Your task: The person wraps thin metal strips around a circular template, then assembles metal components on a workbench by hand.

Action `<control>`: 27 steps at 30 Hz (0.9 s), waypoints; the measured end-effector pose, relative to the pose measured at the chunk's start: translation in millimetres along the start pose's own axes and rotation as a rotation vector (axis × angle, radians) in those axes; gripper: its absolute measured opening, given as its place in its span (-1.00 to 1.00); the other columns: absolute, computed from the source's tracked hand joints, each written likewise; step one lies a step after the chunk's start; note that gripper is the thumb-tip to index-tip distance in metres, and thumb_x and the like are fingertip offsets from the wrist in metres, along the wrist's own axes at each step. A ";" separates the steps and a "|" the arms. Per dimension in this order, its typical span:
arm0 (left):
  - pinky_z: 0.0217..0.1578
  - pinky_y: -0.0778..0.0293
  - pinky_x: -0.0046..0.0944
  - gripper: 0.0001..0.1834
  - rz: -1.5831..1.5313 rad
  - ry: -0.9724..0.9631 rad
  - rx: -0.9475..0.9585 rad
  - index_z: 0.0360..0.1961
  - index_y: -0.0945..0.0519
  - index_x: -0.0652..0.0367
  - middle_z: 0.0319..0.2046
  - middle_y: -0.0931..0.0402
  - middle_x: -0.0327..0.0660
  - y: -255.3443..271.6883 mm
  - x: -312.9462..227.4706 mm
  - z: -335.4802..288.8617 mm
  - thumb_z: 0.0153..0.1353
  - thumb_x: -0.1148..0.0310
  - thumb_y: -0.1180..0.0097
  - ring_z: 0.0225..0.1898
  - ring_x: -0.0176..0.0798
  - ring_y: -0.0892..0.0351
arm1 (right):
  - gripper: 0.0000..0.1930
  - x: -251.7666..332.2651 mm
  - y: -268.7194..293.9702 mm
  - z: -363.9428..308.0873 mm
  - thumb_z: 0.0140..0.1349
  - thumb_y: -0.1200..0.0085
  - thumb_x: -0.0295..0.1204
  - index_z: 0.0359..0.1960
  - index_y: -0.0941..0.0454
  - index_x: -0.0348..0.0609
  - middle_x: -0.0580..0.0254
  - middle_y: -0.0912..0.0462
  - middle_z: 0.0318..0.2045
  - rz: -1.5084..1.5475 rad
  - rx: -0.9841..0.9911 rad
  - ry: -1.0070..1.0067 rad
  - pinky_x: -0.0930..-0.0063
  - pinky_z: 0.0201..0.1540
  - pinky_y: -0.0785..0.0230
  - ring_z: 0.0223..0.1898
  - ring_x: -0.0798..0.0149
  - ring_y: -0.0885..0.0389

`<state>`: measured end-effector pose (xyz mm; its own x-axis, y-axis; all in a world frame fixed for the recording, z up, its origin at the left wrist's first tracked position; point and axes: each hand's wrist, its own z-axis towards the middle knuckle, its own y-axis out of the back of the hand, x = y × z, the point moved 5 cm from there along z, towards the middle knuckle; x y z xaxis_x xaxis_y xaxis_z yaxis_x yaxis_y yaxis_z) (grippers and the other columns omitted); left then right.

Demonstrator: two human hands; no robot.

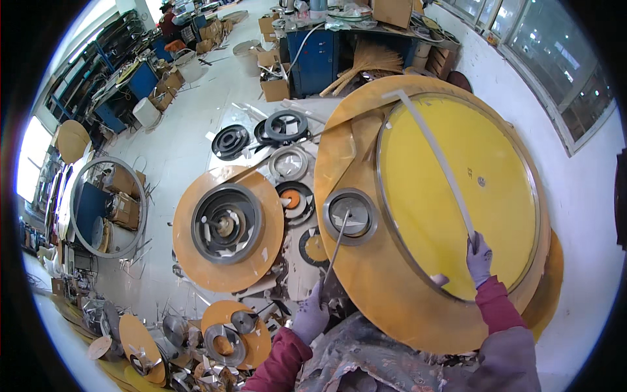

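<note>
My right hand point(480, 259), in a pale purple glove, is closed round the lower end of a long flat grey strip point(439, 153). The strip slants across a large yellow disc point(418, 215) with a metal rim, its upper end past the disc's upper-left edge. Beneath the disc lies a bigger orange-brown round sheet point(385, 307). My left hand point(311, 318), also gloved, is closed on a thin dark strip point(335, 261). That strip runs up to a grey ringed disc point(366, 219) on the orange sheet. A small pale pinkish lump point(439, 280) sits near the yellow disc's lower edge.
Left of the sheet lies another orange disc point(189, 261) bearing a dark ring point(258, 228). Several black and grey rings point(287, 124) lie beyond it. Scraps and small discs point(251, 340) fill the lower left. A blue workbench point(315, 62) stands behind; a white wall point(575, 196) borders the right.
</note>
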<state>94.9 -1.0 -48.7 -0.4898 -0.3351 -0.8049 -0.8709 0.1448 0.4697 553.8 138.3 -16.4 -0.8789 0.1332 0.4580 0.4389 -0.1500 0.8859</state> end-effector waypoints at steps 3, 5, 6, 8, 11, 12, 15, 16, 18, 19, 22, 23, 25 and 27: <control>-0.15 -0.45 0.13 -0.48 0.166 -0.011 -0.019 0.19 -0.28 0.25 -0.28 -0.56 0.22 12.5 -22.8 37.1 0.15 0.47 0.08 -0.22 0.29 -0.55 | -0.68 -11.9 -30.0 25.9 0.11 -0.04 -0.52 -0.06 -0.41 -0.24 -0.05 -0.56 -0.24 -0.080 -0.250 0.274 0.17 -0.14 -0.42 -0.22 -0.10 -0.55; -0.19 -0.44 0.16 -0.61 0.288 0.038 0.003 0.05 -0.36 0.25 -0.30 -0.57 0.20 16.3 -28.1 62.8 0.17 0.42 0.06 -0.23 0.29 -0.55 | -0.65 9.0 -61.0 39.8 0.09 -0.01 -0.54 -0.03 -0.37 -0.23 -0.08 -0.53 -0.16 -0.300 -0.145 0.138 0.13 -0.10 -0.41 -0.14 -0.07 -0.53; -0.20 -0.44 0.17 -0.67 0.254 0.045 -0.003 -0.01 -0.39 0.25 -0.31 -0.57 0.19 21.0 -21.1 74.5 0.19 0.40 0.05 -0.24 0.27 -0.56 | -0.65 22.3 -68.2 44.8 0.09 -0.03 -0.53 -0.04 -0.37 -0.23 -0.08 -0.53 -0.19 -0.282 -0.157 0.142 0.11 -0.10 -0.41 -0.13 -0.07 -0.53; -0.26 -0.45 0.12 -0.78 0.293 0.058 -0.055 -0.17 -0.44 0.25 -0.37 -0.57 0.14 32.6 -20.1 88.3 0.27 0.33 0.03 -0.30 0.20 -0.58 | -0.65 45.0 -79.5 53.6 0.10 -0.03 -0.53 -0.04 -0.36 -0.24 -0.08 -0.53 -0.19 -0.276 -0.161 0.089 0.11 -0.10 -0.40 -0.14 -0.08 -0.53; -0.36 -0.45 0.01 -0.82 0.194 -0.005 -0.026 -0.26 -0.45 0.27 -0.49 -0.55 0.08 51.0 -36.1 107.6 0.29 0.35 0.02 -0.41 0.13 -0.59 | -0.68 63.0 -86.4 75.6 0.10 -0.04 -0.52 -0.08 -0.36 -0.24 -0.08 -0.53 -0.23 -0.276 -0.243 0.040 0.08 -0.13 -0.40 -0.18 -0.09 -0.54; -0.37 -0.45 0.00 -0.84 0.217 -0.007 -0.019 -0.27 -0.47 0.26 -0.51 -0.56 0.07 54.6 -35.2 108.0 0.27 0.36 0.00 -0.43 0.12 -0.60 | -0.71 75.8 -90.4 86.2 0.12 -0.03 -0.52 -0.10 -0.36 -0.23 -0.08 -0.53 -0.25 -0.263 -0.235 0.026 0.08 -0.15 -0.40 -0.20 -0.09 -0.54; -0.36 -0.46 -0.02 -0.85 0.265 0.060 0.069 -0.26 -0.48 0.27 -0.51 -0.56 0.07 58.7 -37.6 95.7 0.24 0.40 0.01 -0.43 0.12 -0.60 | -0.77 95.4 -109.3 123.7 0.16 0.03 -0.51 -0.13 -0.34 -0.23 -0.09 -0.53 -0.28 -0.247 -0.249 -0.018 0.07 -0.19 -0.41 -0.24 -0.10 -0.55; -0.35 -0.47 -0.03 -0.85 0.230 0.064 0.077 -0.25 -0.49 0.27 -0.50 -0.56 0.07 57.3 -35.8 88.1 0.23 0.41 0.01 -0.43 0.12 -0.60 | -0.80 98.3 -116.0 138.0 0.19 0.07 -0.50 -0.14 -0.33 -0.22 -0.08 -0.54 -0.29 -0.239 -0.264 -0.036 0.07 -0.22 -0.42 -0.26 -0.10 -0.56; -0.33 -0.49 -0.04 -0.85 0.191 0.034 0.081 -0.22 -0.49 0.26 -0.49 -0.57 0.06 58.1 -20.8 67.1 0.21 0.45 0.01 -0.41 0.11 -0.61 | -0.83 115.8 -129.5 172.1 0.22 0.12 -0.49 -0.15 -0.33 -0.22 -0.07 -0.54 -0.30 -0.230 -0.263 -0.067 0.07 -0.25 -0.43 -0.27 -0.10 -0.56; -0.33 -0.49 -0.02 -0.84 0.146 0.075 0.089 -0.20 -0.48 0.26 -0.46 -0.59 0.06 53.9 -2.0 56.7 0.19 0.46 0.00 -0.38 0.13 -0.61 | -0.85 123.5 -132.2 191.4 0.25 0.17 -0.48 -0.17 -0.32 -0.22 -0.05 -0.54 -0.31 -0.228 -0.266 -0.096 0.07 -0.27 -0.45 -0.29 -0.09 -0.57; -0.35 -0.50 -0.05 -0.85 0.256 0.069 0.105 -0.21 -0.48 0.24 -0.44 -0.60 0.03 49.3 -31.5 41.3 0.17 0.49 0.00 -0.37 0.11 -0.63 | -0.86 123.4 -141.5 256.4 0.29 0.20 -0.44 -0.21 -0.37 -0.20 -0.07 -0.58 -0.33 -0.252 -0.385 -0.107 0.07 -0.29 -0.48 -0.29 -0.09 -0.60; -0.34 -0.51 -0.06 -0.86 0.249 0.027 0.076 -0.23 -0.50 0.21 -0.42 -0.61 0.02 45.8 -29.2 41.3 0.17 0.50 -0.01 -0.34 0.10 -0.64 | -0.85 108.2 -141.2 288.8 0.29 0.18 -0.41 -0.23 -0.39 -0.19 -0.09 -0.60 -0.34 -0.242 -0.421 -0.106 0.07 -0.27 -0.49 -0.29 -0.08 -0.61; -0.34 -0.51 -0.08 -0.88 0.226 0.020 0.138 -0.24 -0.50 0.23 -0.45 -0.60 0.00 40.8 -16.7 34.2 0.20 0.45 0.01 -0.37 0.05 -0.65 | -0.80 69.9 -132.2 342.4 0.28 0.15 -0.34 -0.25 -0.45 -0.19 -0.11 -0.63 -0.37 -0.127 -0.343 -0.101 0.09 -0.24 -0.48 -0.31 -0.07 -0.63; -0.11 -0.44 0.08 -0.66 0.233 0.211 0.224 -0.07 -0.50 0.28 -0.21 -0.54 0.23 38.5 -10.9 17.6 0.26 0.25 0.00 -0.11 0.22 -0.54 | -0.80 59.3 -120.0 353.9 0.27 0.10 -0.32 -0.26 -0.49 -0.18 -0.06 -0.63 -0.44 -0.075 -0.353 -0.087 0.13 -0.27 -0.46 -0.36 -0.04 -0.62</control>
<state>66.0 24.7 -28.3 -0.6770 -0.4501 -0.5823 -0.7358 0.4316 0.5219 515.1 511.0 -69.6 -0.8805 0.2369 0.4106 0.2692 -0.4631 0.8444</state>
